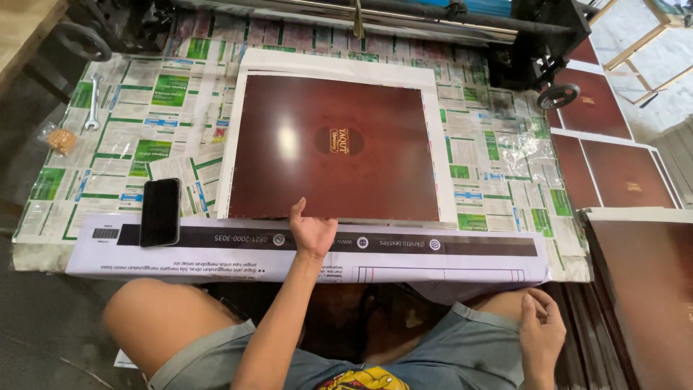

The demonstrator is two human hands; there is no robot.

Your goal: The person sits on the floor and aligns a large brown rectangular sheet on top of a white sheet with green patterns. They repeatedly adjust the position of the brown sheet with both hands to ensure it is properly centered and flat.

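Left arm is stretched straight forward from the bottom of the shot, bare forearm, wrist pretty much in line with it. The left hand (312,231) is palm down, fingers loosely together and pointing away, thumb sticking out to the side. The right hand (543,328) sits low on the right thigh, fingers curled in loosely, holding nothing.

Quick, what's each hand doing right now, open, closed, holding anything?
Left hand: open, fingers on the near edge of the dark red printed sheet, holding nothing.
Right hand: resting on the thigh, loosely curled, holding nothing.
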